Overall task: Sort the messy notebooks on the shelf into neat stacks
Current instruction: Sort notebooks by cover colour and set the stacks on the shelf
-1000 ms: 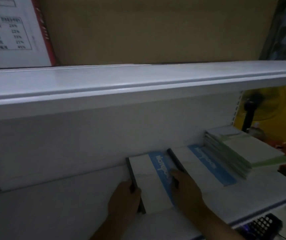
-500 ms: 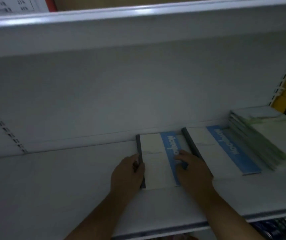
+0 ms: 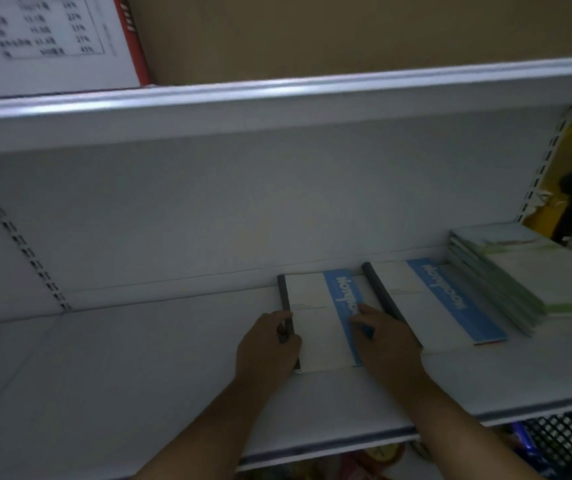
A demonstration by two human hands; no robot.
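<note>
While the notebook lies flat on the shelf at centre frame, the left grip clasps its dark spine. The right grip touches its blue band, but whether it grasps the notebook is unclear.

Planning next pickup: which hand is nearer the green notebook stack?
Right. The right hand rests left of the green notebook stack; the left hand, farther left, grips a blue-banded notebook.

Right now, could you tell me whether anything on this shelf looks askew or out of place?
Yes: the green notebook stack at the right end is fanned out, its edges stepped rather than flush. The two blue-banded notebooks beside it lie flat.
</note>
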